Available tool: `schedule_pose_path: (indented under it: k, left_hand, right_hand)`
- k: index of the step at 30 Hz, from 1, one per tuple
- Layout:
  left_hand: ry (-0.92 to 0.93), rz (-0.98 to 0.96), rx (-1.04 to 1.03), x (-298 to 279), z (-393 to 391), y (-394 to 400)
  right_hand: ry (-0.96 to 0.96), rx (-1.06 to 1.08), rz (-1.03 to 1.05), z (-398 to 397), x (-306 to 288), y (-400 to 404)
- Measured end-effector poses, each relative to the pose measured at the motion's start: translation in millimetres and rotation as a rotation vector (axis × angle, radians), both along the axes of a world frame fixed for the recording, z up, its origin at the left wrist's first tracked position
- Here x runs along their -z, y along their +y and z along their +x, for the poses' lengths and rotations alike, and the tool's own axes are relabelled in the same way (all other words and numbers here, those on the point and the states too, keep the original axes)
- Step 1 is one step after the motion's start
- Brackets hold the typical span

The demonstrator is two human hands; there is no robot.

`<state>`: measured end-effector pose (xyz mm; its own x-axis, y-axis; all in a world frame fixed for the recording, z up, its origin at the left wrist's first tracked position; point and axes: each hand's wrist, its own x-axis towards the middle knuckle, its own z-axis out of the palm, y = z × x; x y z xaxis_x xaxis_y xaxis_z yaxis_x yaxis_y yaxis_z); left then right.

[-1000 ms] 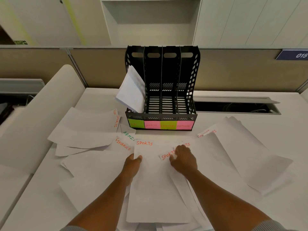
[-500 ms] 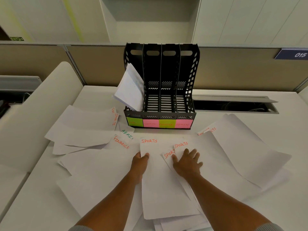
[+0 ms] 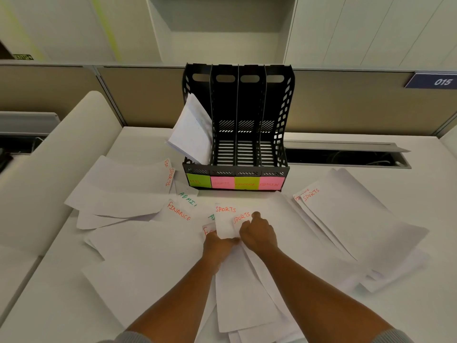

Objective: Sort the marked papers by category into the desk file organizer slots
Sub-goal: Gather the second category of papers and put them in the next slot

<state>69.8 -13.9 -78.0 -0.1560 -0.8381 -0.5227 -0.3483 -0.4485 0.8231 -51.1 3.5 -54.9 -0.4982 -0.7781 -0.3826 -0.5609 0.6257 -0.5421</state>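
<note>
Evidently thin, floppy SPORTS sheets (image 3: pixel 226 224): left hand (image 3: pixel 217 246) and right hand (image 3: pixel 258 233) both pinch them mid-desk; I'd support the long edges, toward the organizer (image 3: pixel 237 125).

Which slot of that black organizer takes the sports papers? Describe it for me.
Find the black file organizer at the back of the desk. Four sticky labels run along its front; the sports slot sits behind the pink label, second from left, empty, beside the only slot holding paper.
</note>
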Motion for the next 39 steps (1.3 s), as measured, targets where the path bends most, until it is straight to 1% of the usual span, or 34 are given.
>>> schedule_pose_path:
  k: [4,7,10,12,14,19,22,25,27,31,35,39]
  left_hand:
    - [-0.015,0.043,-0.003,0.8,1.8,-3.2]
    - [-0.001,0.101,-0.012,-3.0,10.7,-12.5]
    - [-0.003,0.137,-0.001,-7.7,27.0,-25.8]
    - [0.000,0.146,0.018,-10.6,38.7,-35.8]
    - [0.020,0.145,0.015,-13.2,51.3,-45.9]
    - [0.117,0.158,0.024,-20.4,80.1,-65.2]
    - [0.240,0.174,-0.023,-22.8,90.6,-69.5]
    - [0.343,0.216,-0.100,-20.3,90.9,-67.7]
    - [0.340,0.235,-0.084,-19.8,85.1,-62.8]
    - [0.359,0.243,-0.055,-16.3,70.6,-51.9]
    - [0.372,0.247,-0.041,-17.0,63.0,-47.9]
    - [0.354,0.246,-0.031,-22.6,70.8,-55.4]
  right_hand:
    - [0.137,0.078,-0.091,-18.0,-3.3,2.7]
    - [0.280,0.135,-0.081,-41.0,-4.6,6.1]
    - [0.320,0.207,-0.048,-58.4,-4.2,11.6]
    - [0.318,0.236,-0.066,-64.6,-1.9,14.7]
    - [0.281,0.232,-0.094,-68.3,1.8,15.7]
    - [0.084,0.194,-0.185,-73.9,10.1,15.9]
    - [-0.103,0.145,-0.249,-71.8,8.8,14.2]
    - [-0.257,0.235,-0.303,-66.2,4.2,11.6]
    - [-0.310,0.266,-0.306,-60.5,1.6,9.6]
    - [-0.384,0.255,-0.268,-47.3,-0.2,4.9]
    - [-0.418,0.220,-0.234,-37.8,-0.1,1.5]
    - [-0.283,0.170,-0.367,-34.8,-0.4,1.2]
